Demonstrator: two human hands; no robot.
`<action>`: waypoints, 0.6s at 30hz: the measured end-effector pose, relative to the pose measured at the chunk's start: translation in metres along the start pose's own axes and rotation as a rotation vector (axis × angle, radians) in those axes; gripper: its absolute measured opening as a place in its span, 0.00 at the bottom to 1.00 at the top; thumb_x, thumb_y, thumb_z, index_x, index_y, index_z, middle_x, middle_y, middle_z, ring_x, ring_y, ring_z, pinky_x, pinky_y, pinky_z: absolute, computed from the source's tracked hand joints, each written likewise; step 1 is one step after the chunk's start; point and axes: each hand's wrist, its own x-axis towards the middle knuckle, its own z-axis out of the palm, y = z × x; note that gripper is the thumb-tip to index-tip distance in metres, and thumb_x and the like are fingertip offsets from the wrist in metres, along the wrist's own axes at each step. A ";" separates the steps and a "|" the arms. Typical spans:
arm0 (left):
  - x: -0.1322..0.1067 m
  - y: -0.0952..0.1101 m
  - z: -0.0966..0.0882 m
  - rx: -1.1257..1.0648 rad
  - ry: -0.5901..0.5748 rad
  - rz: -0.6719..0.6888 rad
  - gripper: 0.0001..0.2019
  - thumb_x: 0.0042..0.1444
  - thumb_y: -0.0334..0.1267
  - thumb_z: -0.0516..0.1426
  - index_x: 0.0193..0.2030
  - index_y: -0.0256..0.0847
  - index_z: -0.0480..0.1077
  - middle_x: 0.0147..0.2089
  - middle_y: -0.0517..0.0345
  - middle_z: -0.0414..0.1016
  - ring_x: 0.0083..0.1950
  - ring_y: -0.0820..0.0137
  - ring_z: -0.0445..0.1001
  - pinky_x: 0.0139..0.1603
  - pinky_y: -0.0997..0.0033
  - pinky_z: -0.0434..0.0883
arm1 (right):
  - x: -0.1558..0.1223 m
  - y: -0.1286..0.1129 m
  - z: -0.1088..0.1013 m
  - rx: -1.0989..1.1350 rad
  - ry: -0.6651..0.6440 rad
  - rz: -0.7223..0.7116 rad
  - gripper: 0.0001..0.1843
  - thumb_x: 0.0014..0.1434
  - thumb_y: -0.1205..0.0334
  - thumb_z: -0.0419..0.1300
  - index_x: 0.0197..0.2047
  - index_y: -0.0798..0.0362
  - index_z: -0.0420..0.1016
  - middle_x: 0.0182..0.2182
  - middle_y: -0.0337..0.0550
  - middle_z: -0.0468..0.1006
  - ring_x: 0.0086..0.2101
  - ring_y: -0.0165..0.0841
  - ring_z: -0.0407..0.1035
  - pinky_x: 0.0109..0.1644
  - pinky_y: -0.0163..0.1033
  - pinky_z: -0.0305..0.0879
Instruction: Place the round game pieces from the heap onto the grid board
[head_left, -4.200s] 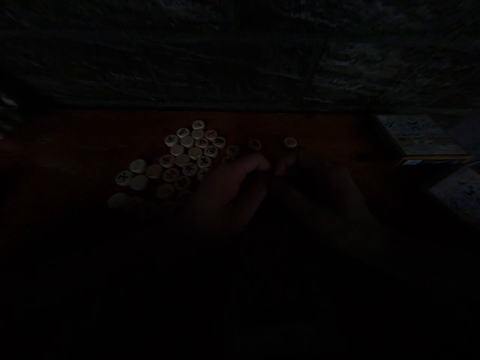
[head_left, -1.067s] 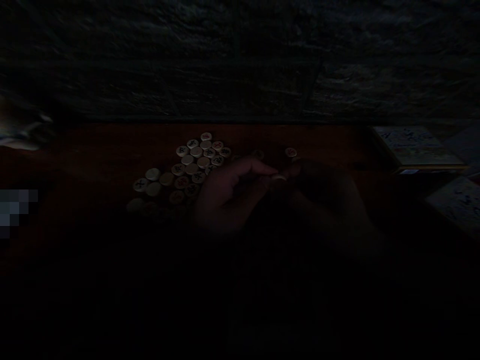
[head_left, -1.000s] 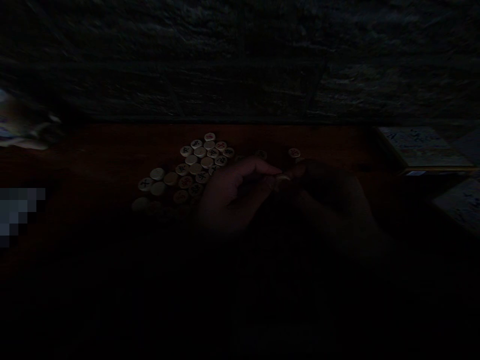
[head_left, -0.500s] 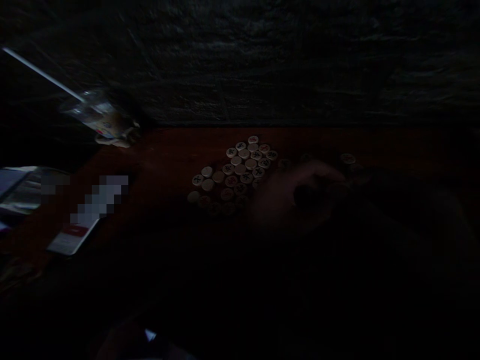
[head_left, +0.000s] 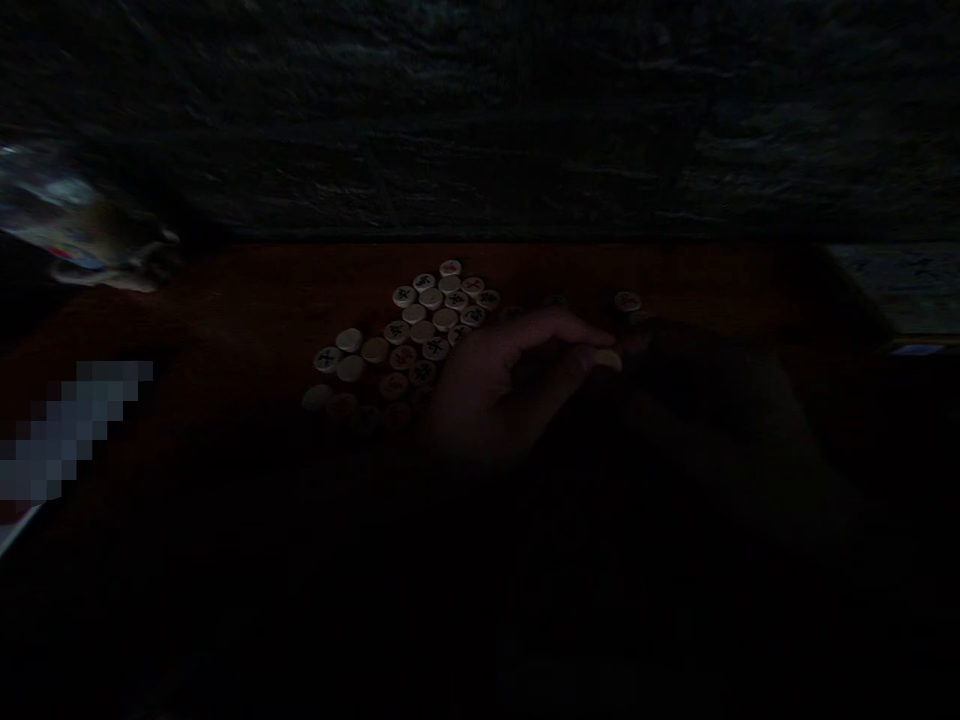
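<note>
Starting at nine o'clock, a blurred glass (head_left: pixel 82 235) stands on the red table (head_left: pixel 247 310). A cluster of discs (head_left: pixel 420 330) lies at ten o'clock from my left hand (head_left: pixel 499 395), whose fingers close narrowly on one piece (head_left: pixel 608 358). My right hand (head_left: pixel 705 390) meets it there, but its grip is too dark to tell. At twelve o'clock from the piece lies a lone disc (head_left: pixel 627 300).

Frame v. dark. On the piece cluster (head_left: pixel 409 335) the marks are too small to read, and its near rows fade into black, so no count. The left hand (head_left: pixel 499 385) covers the cluster's right edge, pieces under it hidden. Right of the cluster the right hand (head_left: pixel 712 390) is barely a silhouette – fingers not resolvable. A pale piece (head_left: pixel 609 358) sits where both hands' fingertips meet; can't tell which hand grips it. Far left of cluster: smeared clear object (head_left: pixel 82 235), cut by frame edge, plus pixelated patch (head_left: pixel 75 425). Far right: box (head_left: pixel 900 290) cropped by the edge. The table (head_left: pixel 247 320) nearer than cluster – all black.
</note>
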 end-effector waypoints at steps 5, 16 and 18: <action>0.000 0.003 0.000 0.058 0.026 -0.042 0.07 0.69 0.37 0.61 0.47 0.45 0.81 0.45 0.60 0.87 0.46 0.67 0.84 0.48 0.69 0.79 | 0.001 -0.009 -0.001 -0.003 0.066 0.041 0.08 0.61 0.57 0.73 0.35 0.49 0.81 0.31 0.37 0.85 0.30 0.31 0.80 0.33 0.34 0.75; -0.001 0.009 0.003 -0.013 0.038 -0.132 0.06 0.60 0.42 0.69 0.39 0.45 0.79 0.38 0.60 0.86 0.38 0.66 0.84 0.39 0.68 0.79 | -0.005 -0.004 -0.003 -0.235 0.119 -0.117 0.05 0.59 0.65 0.70 0.35 0.47 0.79 0.31 0.36 0.86 0.31 0.33 0.80 0.34 0.38 0.74; -0.001 0.008 0.002 -0.026 0.045 -0.126 0.08 0.59 0.42 0.70 0.39 0.45 0.78 0.39 0.59 0.86 0.40 0.65 0.84 0.42 0.66 0.80 | -0.006 -0.002 -0.002 -0.246 0.105 -0.152 0.04 0.60 0.66 0.69 0.37 0.48 0.79 0.32 0.35 0.86 0.32 0.32 0.80 0.36 0.37 0.74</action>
